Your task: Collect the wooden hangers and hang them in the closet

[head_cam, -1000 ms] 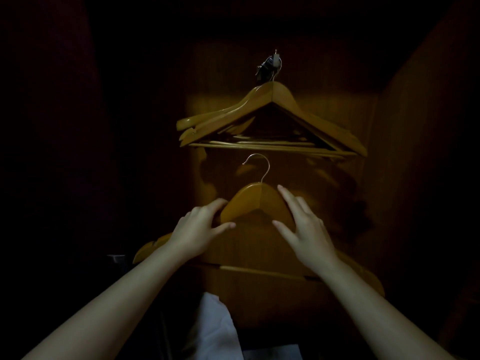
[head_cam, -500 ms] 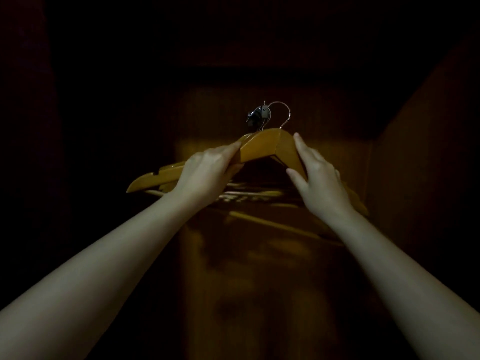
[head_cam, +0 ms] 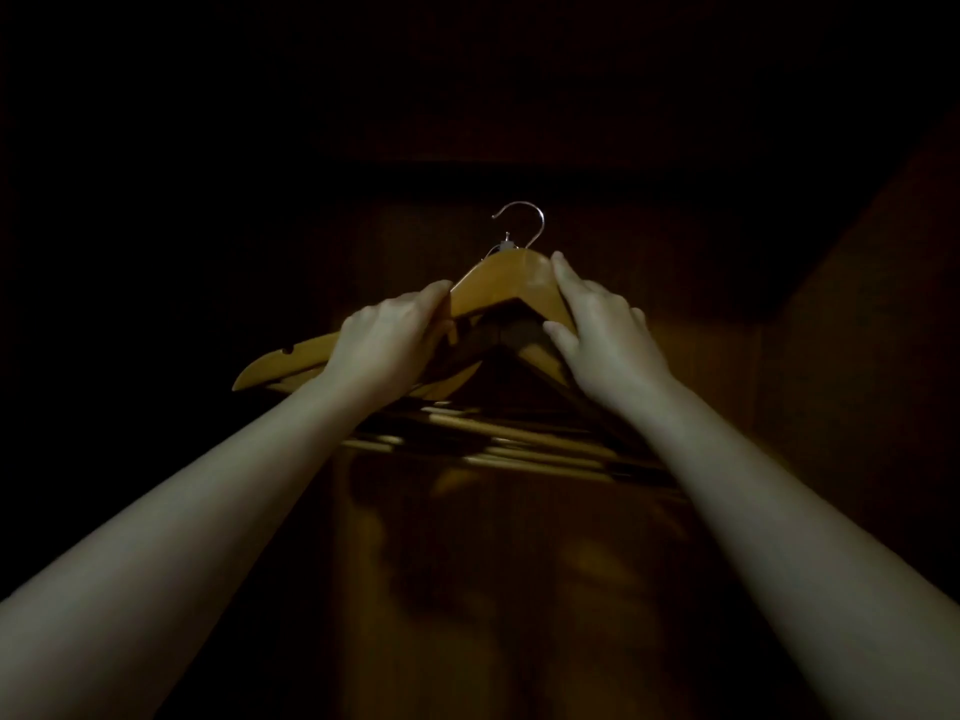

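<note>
In the head view, your left hand (head_cam: 384, 340) gripped the left shoulder of the hanger (head_cam: 498, 283), and your right hand (head_cam: 602, 330) pinched the right shoulder, fingers on top, thumb beneath. You held it raised inside the dark closet (head_cam: 857, 356), just before the hung hangers (head_cam: 519, 439), its hook (head_cam: 537, 220) free above them. The rail was lost in darkness, so your best course, I judged, was to hold it level, lift the hook over and lower until it caught
</note>
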Demonstrator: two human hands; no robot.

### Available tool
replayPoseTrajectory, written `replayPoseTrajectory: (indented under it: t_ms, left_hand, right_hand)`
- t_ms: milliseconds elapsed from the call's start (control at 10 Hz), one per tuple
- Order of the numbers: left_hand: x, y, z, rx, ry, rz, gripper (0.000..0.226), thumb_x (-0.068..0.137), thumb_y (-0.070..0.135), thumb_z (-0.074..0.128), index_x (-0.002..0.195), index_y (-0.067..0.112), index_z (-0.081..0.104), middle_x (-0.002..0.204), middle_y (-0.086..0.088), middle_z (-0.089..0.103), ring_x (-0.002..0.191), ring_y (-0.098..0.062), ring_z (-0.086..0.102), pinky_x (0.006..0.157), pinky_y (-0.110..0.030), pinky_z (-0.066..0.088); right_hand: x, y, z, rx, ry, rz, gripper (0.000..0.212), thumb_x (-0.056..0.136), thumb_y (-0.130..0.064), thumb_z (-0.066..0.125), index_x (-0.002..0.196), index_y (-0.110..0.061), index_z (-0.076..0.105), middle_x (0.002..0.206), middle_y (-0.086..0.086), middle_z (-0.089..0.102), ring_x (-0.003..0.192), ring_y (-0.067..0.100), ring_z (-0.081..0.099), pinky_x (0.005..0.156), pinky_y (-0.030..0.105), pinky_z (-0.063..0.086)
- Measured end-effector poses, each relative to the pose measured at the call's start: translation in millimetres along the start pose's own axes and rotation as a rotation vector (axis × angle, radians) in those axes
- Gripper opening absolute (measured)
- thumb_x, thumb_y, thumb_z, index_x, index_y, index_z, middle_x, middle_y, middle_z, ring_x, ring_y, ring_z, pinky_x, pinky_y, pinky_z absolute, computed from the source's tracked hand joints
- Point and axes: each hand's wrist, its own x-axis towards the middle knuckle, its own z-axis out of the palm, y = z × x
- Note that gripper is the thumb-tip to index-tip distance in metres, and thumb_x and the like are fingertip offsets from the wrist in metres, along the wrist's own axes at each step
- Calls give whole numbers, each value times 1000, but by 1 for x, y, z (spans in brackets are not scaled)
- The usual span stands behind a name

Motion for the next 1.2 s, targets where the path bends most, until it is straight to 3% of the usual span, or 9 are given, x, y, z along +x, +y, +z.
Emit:
replayPoseTrajectory:
  t_ms: [400, 700, 800, 900, 1100, 1200]
  left_hand:
    - [-19, -1, 4, -3, -130, -61, 44, 98, 30, 39, 141, 24, 30, 120, -2, 58, 96, -20, 61, 64, -27, 45]
    - [-35, -4, 26, -70, -102, -135, 42, 97, 26, 40, 139, 22, 34, 125, -4, 56, 104, -21, 59, 77, -30, 51]
    - [-43, -1, 35, -66, -58, -166, 41, 98, 20, 39, 139, 18, 36, 130, -5, 55, 116, -21, 54, 94, -34, 45]
    - [-50, 3, 42, -6, -92, -214, 48, 98, 27, 37, 144, 17, 26, 143, -4, 43, 133, -21, 39, 112, -40, 28]
    - [-63, 6, 39, 68, -242, -311, 70, 97, 45, 30, 149, 23, -10, 159, 0, -5, 147, -17, -4, 118, -44, 1]
    - [-84, 13, 28, 25, -233, -271, 69, 97, 46, 29, 148, 24, -12, 158, 3, -13, 144, -11, -14, 117, -41, -5]
  right_hand:
    - [-10, 0, 16, -35, -77, -18, 67, 94, -23, 50, 149, -20, 10, 137, 8, 47, 122, 33, 48, 97, 45, 41]
    - [-28, 4, 32, -148, 26, -84, 71, 95, -22, 47, 149, -21, 1, 150, 4, 32, 103, 27, 62, 78, 36, 55]
    - [-35, 9, 39, -180, 48, -79, 76, 95, -19, 49, 149, -19, -4, 156, 6, 19, 114, 25, 57, 85, 33, 52]
    - [-43, 14, 49, -205, 88, -97, 78, 91, -20, 54, 149, -13, 2, 156, 10, 17, 127, 24, 47, 99, 33, 43]
    - [-62, 18, 57, -291, 130, -136, 69, 90, -28, 52, 148, -13, 17, 157, 11, 14, 145, 24, 16, 114, 41, 16]
    - [-81, 18, 56, -243, 38, -208, 57, 93, -30, 43, 146, -20, 24, 157, 4, 14, 145, 18, 5, 114, 40, 2]
